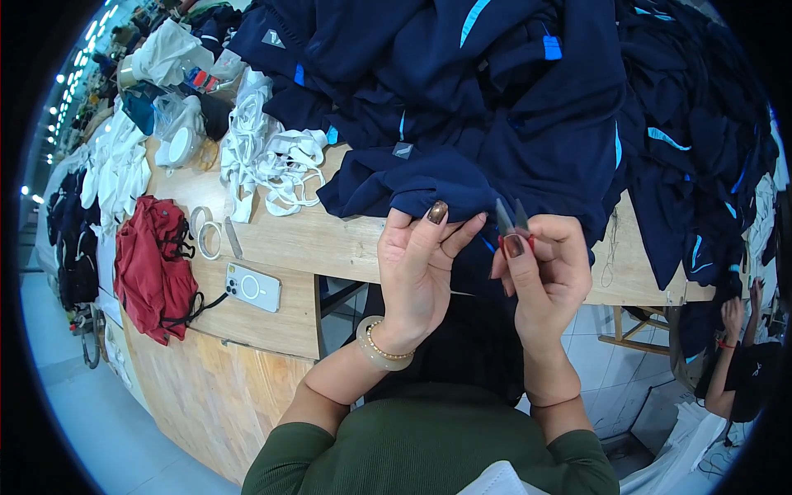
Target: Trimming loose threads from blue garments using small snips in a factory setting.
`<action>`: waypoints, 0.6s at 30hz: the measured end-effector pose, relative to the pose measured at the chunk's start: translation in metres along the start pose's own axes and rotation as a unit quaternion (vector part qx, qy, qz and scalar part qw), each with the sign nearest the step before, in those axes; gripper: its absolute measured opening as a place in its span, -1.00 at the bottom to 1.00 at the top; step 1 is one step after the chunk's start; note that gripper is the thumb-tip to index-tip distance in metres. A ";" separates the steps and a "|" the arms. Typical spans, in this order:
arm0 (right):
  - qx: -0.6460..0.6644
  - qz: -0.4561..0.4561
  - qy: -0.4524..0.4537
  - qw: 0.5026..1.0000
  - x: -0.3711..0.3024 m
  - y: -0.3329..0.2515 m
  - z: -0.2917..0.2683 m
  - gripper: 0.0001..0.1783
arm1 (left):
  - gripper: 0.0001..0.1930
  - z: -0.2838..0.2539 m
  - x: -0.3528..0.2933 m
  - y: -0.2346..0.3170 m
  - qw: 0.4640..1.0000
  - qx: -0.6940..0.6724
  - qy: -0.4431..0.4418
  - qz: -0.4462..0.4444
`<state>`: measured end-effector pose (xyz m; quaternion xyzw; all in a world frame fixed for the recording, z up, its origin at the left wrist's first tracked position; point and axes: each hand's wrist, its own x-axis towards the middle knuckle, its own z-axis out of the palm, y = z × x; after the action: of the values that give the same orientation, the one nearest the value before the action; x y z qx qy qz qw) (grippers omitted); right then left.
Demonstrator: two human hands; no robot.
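A dark navy garment (437, 175) lies bunched at the table's front edge. My left hand (419, 260) pinches its near edge between thumb and fingers. In my right hand (549, 272) is a pair of small thread snips (503, 219) with red on the grip, thumb pressed on one side. Their two pointed blades stand apart, pointing away from me beside the fabric. Whether the blades touch the cloth, or any thread lies between them, I cannot tell. A large heap of navy garments (544, 107) with light blue trim rises just beyond both hands.
White straps (276, 157) lie tangled left of the heap. Farther left are a red garment (154, 268) with black cord, tape rolls (210, 239) and a white phone (253, 287) on the wooden table (346, 243). At far right, another person's hand (733, 318) reaches toward hanging navy cloth.
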<state>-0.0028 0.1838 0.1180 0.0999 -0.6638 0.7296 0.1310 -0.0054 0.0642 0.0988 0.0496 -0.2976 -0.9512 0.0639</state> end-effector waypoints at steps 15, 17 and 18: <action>-0.046 0.111 -0.036 0.992 -0.002 -0.002 -0.003 -0.91 | -0.82 -0.003 0.000 -0.001 1.000 -0.003 -0.004 0.000; -0.041 0.115 -0.034 0.992 -0.002 -0.004 -0.002 -0.91 | -0.82 -0.002 0.000 -0.001 1.000 -0.002 -0.006 0.000; -0.037 0.119 -0.031 0.992 -0.002 -0.004 -0.002 -0.91 | -0.82 -0.002 0.000 -0.001 1.000 -0.001 -0.008 0.001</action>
<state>0.0008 0.1860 0.1210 0.0379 -0.7013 0.7114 0.0256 -0.0051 0.0638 0.0960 0.0414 -0.2976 -0.9518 0.0621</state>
